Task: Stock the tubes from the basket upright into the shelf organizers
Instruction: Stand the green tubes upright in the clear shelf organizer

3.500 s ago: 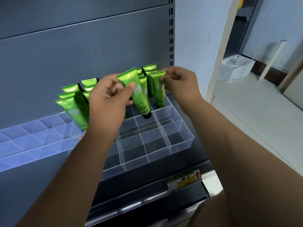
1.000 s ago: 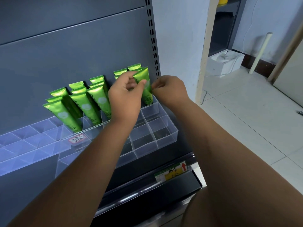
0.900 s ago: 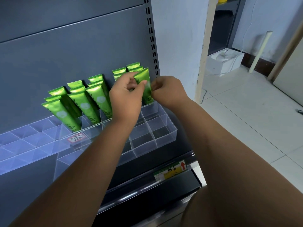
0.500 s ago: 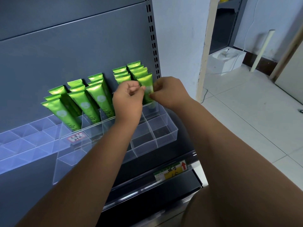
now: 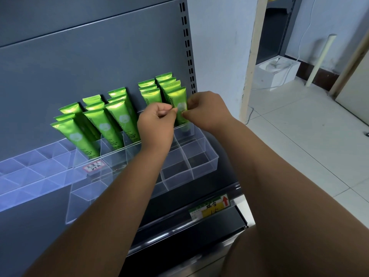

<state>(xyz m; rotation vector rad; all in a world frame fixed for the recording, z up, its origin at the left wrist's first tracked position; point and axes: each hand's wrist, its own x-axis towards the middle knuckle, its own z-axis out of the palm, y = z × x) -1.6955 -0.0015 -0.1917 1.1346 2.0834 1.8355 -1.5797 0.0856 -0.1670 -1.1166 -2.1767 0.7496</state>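
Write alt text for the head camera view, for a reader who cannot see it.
The left hand and right hand pinch a green tube standing upright at the right end of a clear organizer on a grey shelf unit. More tubes stand behind it and to its left; the front compartments hold none.

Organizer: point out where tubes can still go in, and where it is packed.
Free: the front rows of the organizer, between the standing tubes and its front wall, and the left tray beside the tag. Packed: the back rows against the panel, where the left hand and right hand pinch the right-end tube.
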